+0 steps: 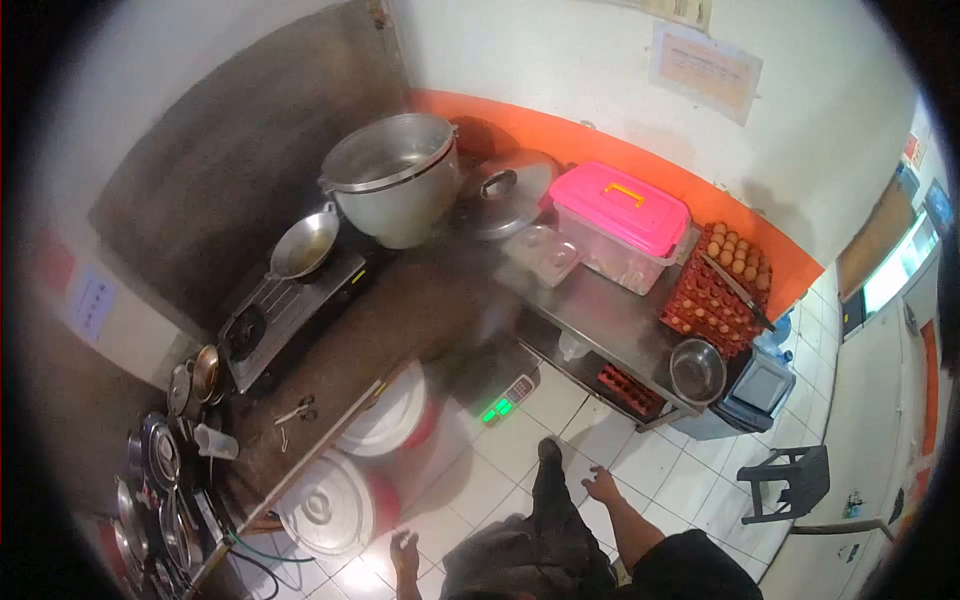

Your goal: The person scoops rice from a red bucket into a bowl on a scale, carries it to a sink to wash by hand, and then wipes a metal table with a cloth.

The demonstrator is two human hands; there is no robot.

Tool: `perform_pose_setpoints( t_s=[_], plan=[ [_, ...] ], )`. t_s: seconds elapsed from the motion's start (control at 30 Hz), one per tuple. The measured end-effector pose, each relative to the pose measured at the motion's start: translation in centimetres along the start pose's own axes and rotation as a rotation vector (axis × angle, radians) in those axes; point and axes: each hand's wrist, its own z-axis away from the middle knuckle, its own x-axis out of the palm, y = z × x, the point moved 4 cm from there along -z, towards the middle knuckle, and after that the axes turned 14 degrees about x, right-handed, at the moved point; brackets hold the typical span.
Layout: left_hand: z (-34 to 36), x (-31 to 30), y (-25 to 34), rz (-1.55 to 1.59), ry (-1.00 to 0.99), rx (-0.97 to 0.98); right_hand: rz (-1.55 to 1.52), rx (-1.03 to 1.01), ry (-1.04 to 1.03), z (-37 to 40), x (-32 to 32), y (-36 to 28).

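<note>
L hand (405, 552) grip open, wrist cut off, R hand (601, 487) grip open, empty

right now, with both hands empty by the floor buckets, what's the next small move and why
Probably lower the left hand onto the white lid of the nearer bucket. That hand hangs open and empty just beside it, while the right hand, also open, is farther off above the tiled floor. This is only a judgement.
</note>
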Motion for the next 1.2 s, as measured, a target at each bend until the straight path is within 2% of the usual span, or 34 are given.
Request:
perform_pose_setpoints(
  t_s=[0.03,0.07,0.1,0.2,0.23,0.3,0.37,0.43,0.5,0.57,0.73,0.87,1.07,1.2],
  plan=[
    [1.3,0.4,0.4,0.114,0.050,-0.007,-0.016,0.028,-0.001,-1.9,-0.8,-2.1],
    [2.1,1.1,-4.0,0.018,0.014,-0.013,-0.018,0.042,-0.019,-4.2,-1.1,-3.6],
    [3.2,2.0,-8.7,-0.266,-0.196,0.157,-0.037,0.012,0.008,-7.4,-1.1,-4.9],
    [5.9,4.3,-5.4,-0.304,-0.283,-0.258,-0.003,0.006,-0.002,-16.6,-0.9,-7.9],
    [6.0,4.9,-4.2,-0.299,-0.287,-0.337,0.041,0.022,-0.007,-18.9,-0.2,-9.1],
    [5.4,6.2,-2.5,-0.295,-0.278,-0.442,-0.061,0.111,-0.120,-21.5,-2.2,-13.6],
    [4.6,7.0,-1.0,-0.302,-0.258,-0.510,-0.186,0.060,-0.038,-30.4,1.7,-11.4],
    [3.7,7.6,0.6,-0.306,-0.233,-0.563,-0.210,-0.196,0.181,-36.2,2.2,-12.8],
    [3.2,8.3,2.1,-0.313,-0.208,-0.611,-0.292,0.496,-0.342,-48.2,8.2,-4.2],
    [2.5,8.7,3.3,-0.324,-0.186,-0.646,-0.516,0.501,-0.262,-47.6,6.8,-6.3],
    [3.5,9.5,5.0,-0.324,-0.081,-0.742,-0.806,0.537,-0.291,-50.3,8.2,-6.7],
    [6.5,10.4,5.7,-0.296,0.003,-0.808,-0.940,0.502,-0.337,-51.5,8.1,-6.0],
    [12.2,12.6,6.3,-0.216,0.126,-0.876,-0.971,0.327,-0.555,-51.1,7.3,-11.1],
    [16.2,13.0,6.2,-0.137,0.210,-0.882,-0.960,0.598,-0.546,-41.7,6.2,-16.2]
  ],
)
